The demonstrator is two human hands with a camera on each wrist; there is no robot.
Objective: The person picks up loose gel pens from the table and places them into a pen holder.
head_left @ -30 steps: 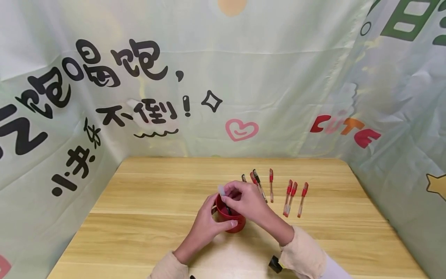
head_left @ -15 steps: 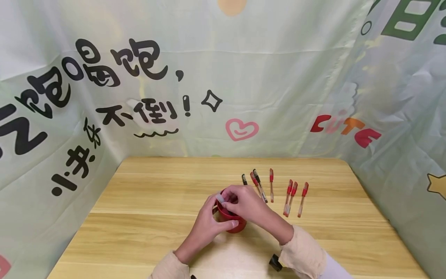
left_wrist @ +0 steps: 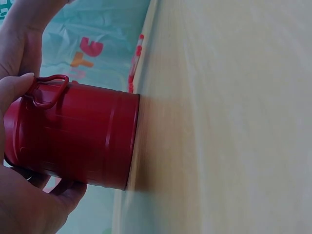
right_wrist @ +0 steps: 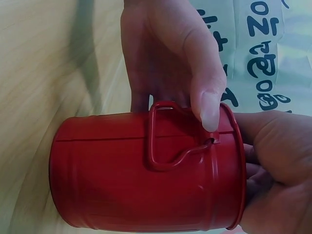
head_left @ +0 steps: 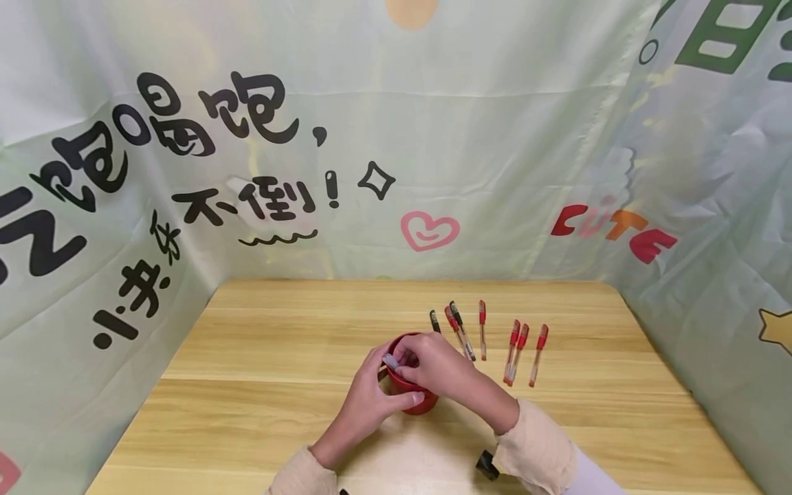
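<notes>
A small red metal bucket (head_left: 423,404) with a wire side handle (right_wrist: 153,139) stands upright on the table. My left hand (head_left: 365,395) grips it near the rim, thumb in front by the handle and fingers round the far side. Above the bucket's mouth, my right hand (head_left: 433,361) pinches a slim stick-like thing with a pale grey end (head_left: 390,361). That end shows beside my fingertips at the rim; its lower part is hidden by the hand and bucket. In the right wrist view the bucket's wall hides the right fingers' work.
Several red-capped and black-capped pens lie on the wooden table (head_left: 266,344) beyond and right of the bucket, among them a red pen (head_left: 538,354) and a black pen (head_left: 460,328). A small black block (head_left: 487,465) sits by the right cuff. Printed cloth (head_left: 495,137) surrounds the table.
My right hand has moved down slightly at the bucket's mouth, and the pale-ended thing has sunk lower and tilted more. My left hand keeps its grip on the bucket.
</notes>
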